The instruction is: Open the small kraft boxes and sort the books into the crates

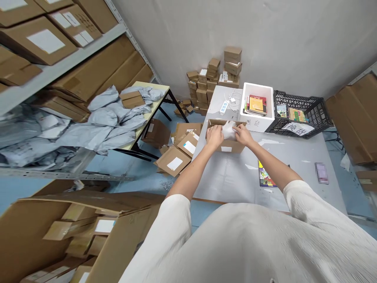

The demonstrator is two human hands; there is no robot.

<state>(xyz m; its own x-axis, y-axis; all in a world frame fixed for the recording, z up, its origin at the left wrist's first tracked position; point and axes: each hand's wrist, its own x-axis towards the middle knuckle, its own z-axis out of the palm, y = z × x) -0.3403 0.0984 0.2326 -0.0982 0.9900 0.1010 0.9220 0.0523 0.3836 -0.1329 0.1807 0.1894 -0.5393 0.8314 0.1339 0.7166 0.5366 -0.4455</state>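
An open cardboard box [235, 147] with a white label on its near side stands on the grey table. A crumpled white plastic wrapping [228, 130] bulges out of the box opening; its contents are hidden. My left hand [215, 136] is closed at the wrapping's left side, its fingers bent over the opening. On the other side, my right hand [243, 134] pinches the wrapping's right edge. A colourful book [265, 176] lies partly under my right forearm.
Behind the box stand a white foam box [259, 89] and a black crate [321, 114], both holding books. A power strip [224, 107] lies at the back left. Parcels [173, 163] crowd the floor left of the table [224, 181]. A large carton [126, 232] stands nearer left.
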